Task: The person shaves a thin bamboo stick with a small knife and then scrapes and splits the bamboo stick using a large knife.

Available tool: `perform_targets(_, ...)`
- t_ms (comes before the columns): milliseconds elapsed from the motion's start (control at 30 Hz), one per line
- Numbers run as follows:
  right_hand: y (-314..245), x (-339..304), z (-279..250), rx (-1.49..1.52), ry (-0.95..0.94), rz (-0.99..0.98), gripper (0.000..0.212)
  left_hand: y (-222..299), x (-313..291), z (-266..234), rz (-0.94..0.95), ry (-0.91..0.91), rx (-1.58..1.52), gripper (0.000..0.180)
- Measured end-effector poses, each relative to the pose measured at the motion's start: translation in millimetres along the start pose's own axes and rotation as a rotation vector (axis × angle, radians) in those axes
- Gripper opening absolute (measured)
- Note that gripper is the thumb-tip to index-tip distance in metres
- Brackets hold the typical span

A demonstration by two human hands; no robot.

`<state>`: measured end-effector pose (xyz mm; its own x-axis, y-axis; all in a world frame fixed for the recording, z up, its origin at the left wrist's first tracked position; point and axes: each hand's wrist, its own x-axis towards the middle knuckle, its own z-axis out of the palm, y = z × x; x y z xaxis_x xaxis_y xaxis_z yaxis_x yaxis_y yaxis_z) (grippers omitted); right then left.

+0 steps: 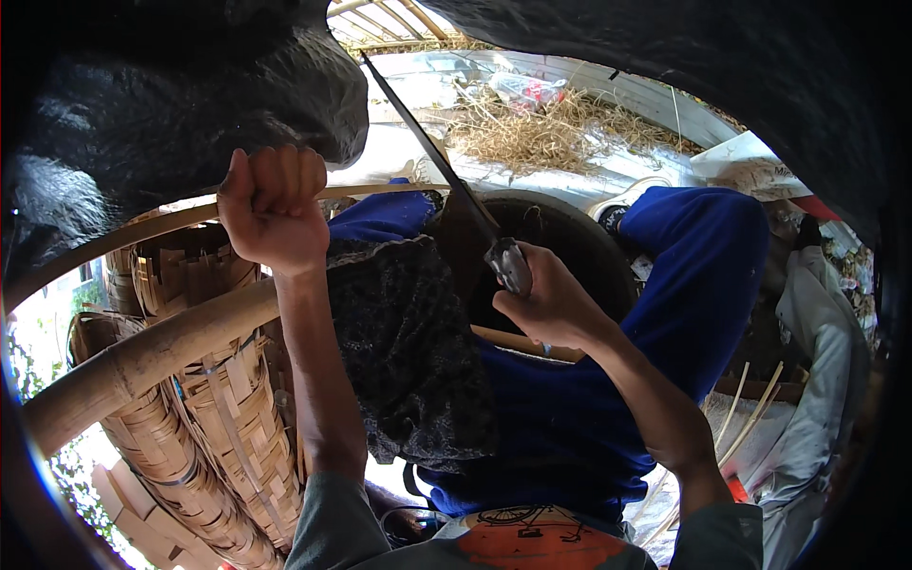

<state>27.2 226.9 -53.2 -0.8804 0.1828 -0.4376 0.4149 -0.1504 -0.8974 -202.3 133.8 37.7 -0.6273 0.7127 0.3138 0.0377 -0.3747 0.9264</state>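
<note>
My left hand [274, 207] is raised at left of centre, its fingers curled round a long, thin bamboo strip [157, 225]. The strip bends off to the left edge and also reaches right, past the hand, toward the knife. In my right hand [556, 299] is the handle of a long, narrow knife [432, 152], its dark blade slanting up and to the left. Blade and strip cross in the picture; I cannot tell whether they touch. A dark patterned cloth [408, 351] lies over my lap between the two forearms.
A thick bamboo pole [142, 366] runs behind my left forearm. Tall woven bamboo baskets [233, 418] stand at left. Between my blue-trousered legs [703, 256] is a dark round tub [594, 256]. Pale shavings [532, 133] lie beyond. Black sheeting [190, 95] hangs overhead.
</note>
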Motion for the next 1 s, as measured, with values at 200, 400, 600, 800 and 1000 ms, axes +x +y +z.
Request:
perform_targets(200, -6.7, -7.2, 26.4, 0.21, -0.025, -0.1, 0.013, -4.3, 5.4, 5.7, 0.109, 0.263, 0.09, 0.044)
perform_targets(400, 8.8, 10.4, 11.7, -0.057, -0.039, 0.264, 0.015, -5.1, 0.5, 0.8, 0.097, 0.235, 0.101, 0.043)
perform_targets(600, -21.8, 1.0, 2.3, 0.129, -0.09, -0.054, 0.019, -0.4, 5.9, 1.4, -0.004, 0.023, -0.065, 0.043)
perform_targets(800, -15.4, 3.7, 2.0, 0.033, -0.009, -0.081, 0.011, -4.5, 6.7, -3.8, 0.119, 0.068, 0.152, 0.044)
perform_targets(1000, -9.4, -3.5, -4.9, 0.205, -0.058, 0.162, 0.012, 1.2, -4.0, -18.6, 0.023, -0.084, -0.042, 0.044)
